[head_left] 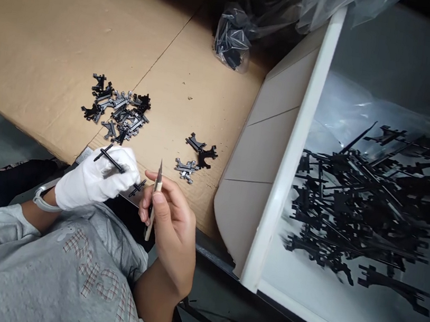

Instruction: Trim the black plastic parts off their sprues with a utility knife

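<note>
My left hand, in a white fabric glove, is shut on a thin black plastic moulded part. A small black piece shows just beyond the glove's fingertips, and I cannot tell whether it belongs to that part. My right hand, bare, pinches a craft knife with a pale handle, its pointed blade up. On the cardboard sheet lies a heap of black-and-grey moulded parts. A smaller group of such parts lies nearer my right hand.
To the right stands a white-rimmed bin, lined with plastic film and holding a tangled mass of black moulded parts. A clear plastic bag with dark parts lies at the cardboard's far edge. A grey sweatshirt covers my torso below.
</note>
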`<action>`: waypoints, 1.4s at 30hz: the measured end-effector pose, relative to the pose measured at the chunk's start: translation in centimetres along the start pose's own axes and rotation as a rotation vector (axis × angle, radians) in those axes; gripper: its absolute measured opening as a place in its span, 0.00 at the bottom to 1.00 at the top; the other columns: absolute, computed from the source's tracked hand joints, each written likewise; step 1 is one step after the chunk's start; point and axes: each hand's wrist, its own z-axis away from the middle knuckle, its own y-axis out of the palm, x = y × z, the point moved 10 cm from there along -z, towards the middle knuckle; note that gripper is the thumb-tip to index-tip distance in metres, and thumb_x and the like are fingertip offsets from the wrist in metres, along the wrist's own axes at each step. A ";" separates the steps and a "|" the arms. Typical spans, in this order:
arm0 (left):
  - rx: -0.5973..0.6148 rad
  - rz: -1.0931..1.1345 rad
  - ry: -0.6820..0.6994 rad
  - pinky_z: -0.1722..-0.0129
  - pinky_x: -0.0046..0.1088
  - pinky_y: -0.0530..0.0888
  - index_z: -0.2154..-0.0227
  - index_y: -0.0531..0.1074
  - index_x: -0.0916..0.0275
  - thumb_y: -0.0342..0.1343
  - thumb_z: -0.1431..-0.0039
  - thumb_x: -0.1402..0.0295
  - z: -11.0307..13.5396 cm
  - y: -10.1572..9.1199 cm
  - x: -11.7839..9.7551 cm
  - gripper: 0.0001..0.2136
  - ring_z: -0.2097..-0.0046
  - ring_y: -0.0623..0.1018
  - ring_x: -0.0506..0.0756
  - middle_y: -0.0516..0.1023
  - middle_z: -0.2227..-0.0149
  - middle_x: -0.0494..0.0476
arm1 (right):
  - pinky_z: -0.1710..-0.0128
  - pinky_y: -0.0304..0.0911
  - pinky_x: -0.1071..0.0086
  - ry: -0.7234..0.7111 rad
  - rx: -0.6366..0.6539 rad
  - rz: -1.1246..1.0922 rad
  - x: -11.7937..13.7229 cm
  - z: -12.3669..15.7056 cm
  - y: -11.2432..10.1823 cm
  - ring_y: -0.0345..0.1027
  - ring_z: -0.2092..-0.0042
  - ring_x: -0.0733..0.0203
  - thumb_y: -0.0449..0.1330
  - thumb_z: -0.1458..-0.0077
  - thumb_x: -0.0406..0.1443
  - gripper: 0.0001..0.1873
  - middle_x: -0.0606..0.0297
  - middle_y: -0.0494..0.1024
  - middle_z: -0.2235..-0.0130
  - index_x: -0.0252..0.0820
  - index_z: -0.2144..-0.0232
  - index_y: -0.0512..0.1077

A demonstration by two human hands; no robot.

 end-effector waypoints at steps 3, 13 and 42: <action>-0.006 0.035 0.036 0.63 0.20 0.75 0.70 0.75 0.63 0.57 0.27 0.64 0.1 -0.2 0.0 0.13 0.68 0.78 0.47 0.78 0.70 0.51 | 0.76 0.61 0.77 -0.018 0.011 -0.072 0.3 -0.3 0.2 0.64 0.76 0.70 0.64 0.32 0.47 0.15 0.72 0.71 0.73 0.46 0.51 0.80; 0.039 0.078 0.058 0.66 0.20 0.75 0.70 0.74 0.63 0.59 0.28 0.64 0.1 0.1 0.3 0.13 0.69 0.76 0.47 0.76 0.71 0.52 | 0.77 0.61 0.80 0.019 0.065 -0.163 0.1 -0.9 0.7 0.64 0.76 0.72 0.66 0.33 0.47 0.13 0.73 0.72 0.74 0.48 0.53 0.81; -0.301 0.339 -0.113 0.63 0.21 0.77 0.73 0.75 0.62 0.69 0.36 0.57 1.0 -1.3 2.3 0.16 0.68 0.77 0.48 0.75 0.73 0.50 | 0.74 0.62 0.79 -0.050 -0.070 -0.091 0.1 0.4 0.4 0.62 0.74 0.71 0.74 0.41 0.42 0.16 0.75 0.70 0.72 0.50 0.53 0.79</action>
